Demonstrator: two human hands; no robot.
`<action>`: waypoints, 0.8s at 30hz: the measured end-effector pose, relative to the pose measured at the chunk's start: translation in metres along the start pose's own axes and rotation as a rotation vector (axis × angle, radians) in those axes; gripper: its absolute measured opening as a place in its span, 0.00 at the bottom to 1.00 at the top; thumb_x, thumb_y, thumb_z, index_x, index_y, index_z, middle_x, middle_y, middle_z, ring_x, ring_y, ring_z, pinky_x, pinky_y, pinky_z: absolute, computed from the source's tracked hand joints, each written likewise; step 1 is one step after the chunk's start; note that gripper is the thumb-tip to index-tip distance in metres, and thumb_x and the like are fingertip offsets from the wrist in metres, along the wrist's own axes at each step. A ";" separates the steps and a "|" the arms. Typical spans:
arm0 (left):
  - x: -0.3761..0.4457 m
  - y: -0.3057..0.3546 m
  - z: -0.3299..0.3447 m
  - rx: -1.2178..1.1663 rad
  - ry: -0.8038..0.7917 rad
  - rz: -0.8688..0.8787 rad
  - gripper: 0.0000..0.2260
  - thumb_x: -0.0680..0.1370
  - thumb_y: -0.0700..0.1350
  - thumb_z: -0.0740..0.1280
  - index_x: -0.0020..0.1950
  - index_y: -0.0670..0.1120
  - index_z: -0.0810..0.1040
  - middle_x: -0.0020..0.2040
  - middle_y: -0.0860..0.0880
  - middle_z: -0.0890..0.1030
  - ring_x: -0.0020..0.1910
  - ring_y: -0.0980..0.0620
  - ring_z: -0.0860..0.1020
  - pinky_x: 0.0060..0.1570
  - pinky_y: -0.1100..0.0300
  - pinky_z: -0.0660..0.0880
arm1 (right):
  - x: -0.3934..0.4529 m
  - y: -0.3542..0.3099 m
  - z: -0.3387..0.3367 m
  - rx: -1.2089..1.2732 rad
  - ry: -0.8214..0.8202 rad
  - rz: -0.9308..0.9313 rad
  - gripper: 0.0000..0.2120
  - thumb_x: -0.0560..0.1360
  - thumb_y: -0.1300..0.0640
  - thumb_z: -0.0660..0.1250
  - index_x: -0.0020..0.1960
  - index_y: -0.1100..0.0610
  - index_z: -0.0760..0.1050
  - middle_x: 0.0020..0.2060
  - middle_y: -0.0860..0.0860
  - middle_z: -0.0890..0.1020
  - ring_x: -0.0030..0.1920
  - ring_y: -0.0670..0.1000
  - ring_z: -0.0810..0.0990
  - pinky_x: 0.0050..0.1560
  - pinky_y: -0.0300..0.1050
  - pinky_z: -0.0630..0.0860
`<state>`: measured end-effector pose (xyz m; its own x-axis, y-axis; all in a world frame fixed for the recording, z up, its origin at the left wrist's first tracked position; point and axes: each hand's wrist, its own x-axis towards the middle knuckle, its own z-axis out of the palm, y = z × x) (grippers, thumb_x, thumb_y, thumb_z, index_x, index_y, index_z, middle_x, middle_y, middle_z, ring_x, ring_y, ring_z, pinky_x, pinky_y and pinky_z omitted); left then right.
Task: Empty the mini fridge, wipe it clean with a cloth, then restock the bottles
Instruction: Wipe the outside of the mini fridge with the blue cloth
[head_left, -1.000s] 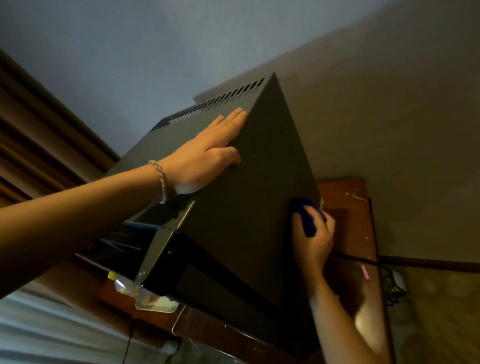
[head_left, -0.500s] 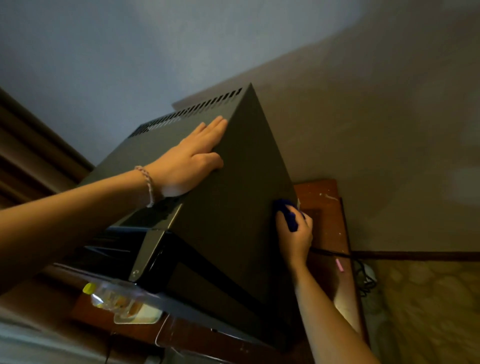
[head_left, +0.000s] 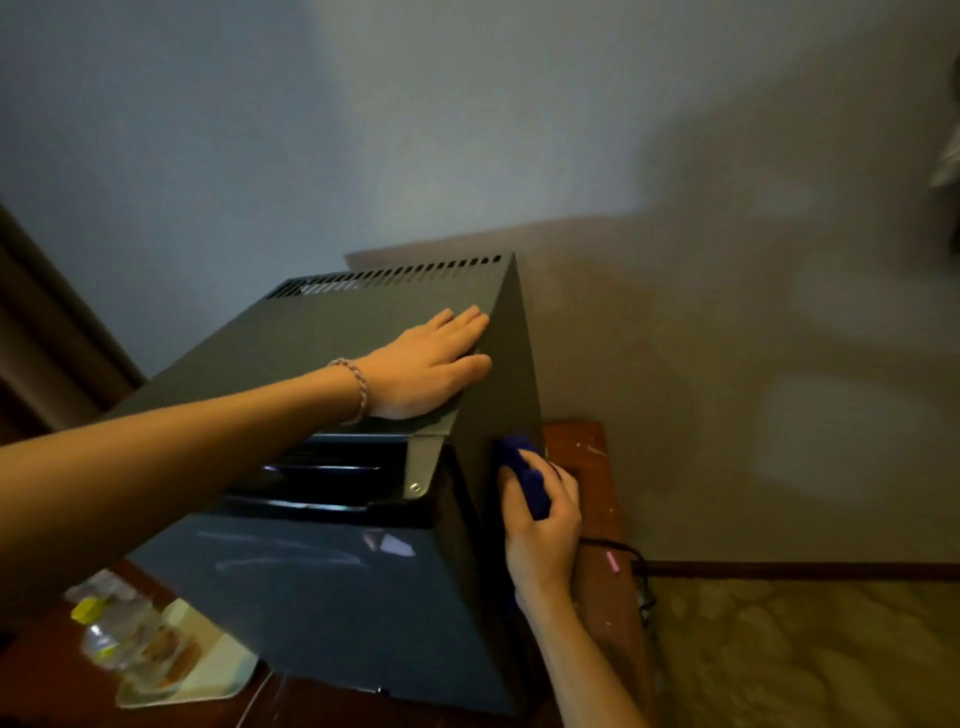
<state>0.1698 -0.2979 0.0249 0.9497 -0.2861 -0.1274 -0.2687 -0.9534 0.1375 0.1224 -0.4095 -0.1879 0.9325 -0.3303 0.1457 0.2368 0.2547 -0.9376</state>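
Dark metal mini fridge (head_left: 291, 364) stands on the desk (head_left: 592, 519). The left hand (head_left: 426, 364) lies flat, fingers straight, on its top. The right hand (head_left: 545, 530) grips a blue cloth (head_left: 524, 467) against its right side.

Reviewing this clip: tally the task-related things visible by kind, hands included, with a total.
Mini fridge: 1
Blue cloth, gripped by the right hand: 1
Bottles: 1 clear one with a yellow cap, lying on a tray; a second blurred shape behind it cannot be told
Hands: 2, the left hand flat on the fridge top, the right hand at the fridge's side
Total: 5
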 end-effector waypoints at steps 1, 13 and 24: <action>-0.012 -0.008 -0.001 0.002 -0.017 0.040 0.27 0.86 0.54 0.50 0.82 0.49 0.45 0.82 0.53 0.43 0.80 0.53 0.41 0.74 0.63 0.39 | -0.007 -0.017 0.003 0.015 0.013 -0.058 0.10 0.69 0.47 0.73 0.50 0.41 0.82 0.57 0.47 0.78 0.56 0.42 0.79 0.55 0.34 0.75; -0.158 -0.185 -0.012 0.058 -0.050 0.185 0.46 0.64 0.80 0.30 0.79 0.63 0.43 0.80 0.60 0.43 0.80 0.54 0.42 0.75 0.60 0.40 | -0.085 -0.168 0.051 -0.605 0.032 -0.691 0.14 0.71 0.46 0.71 0.56 0.47 0.82 0.57 0.48 0.75 0.55 0.41 0.76 0.56 0.36 0.73; -0.195 -0.288 0.006 -0.368 0.343 -0.111 0.24 0.86 0.53 0.47 0.80 0.46 0.59 0.81 0.48 0.57 0.79 0.51 0.55 0.74 0.62 0.47 | -0.104 -0.184 0.135 -1.026 -0.371 -0.765 0.18 0.71 0.41 0.69 0.59 0.44 0.82 0.59 0.46 0.74 0.53 0.51 0.76 0.55 0.52 0.77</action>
<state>0.0614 0.0318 0.0044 0.9839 -0.0784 0.1607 -0.1480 -0.8614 0.4859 0.0190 -0.2996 0.0122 0.7150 0.2252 0.6619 0.5725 -0.7320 -0.3694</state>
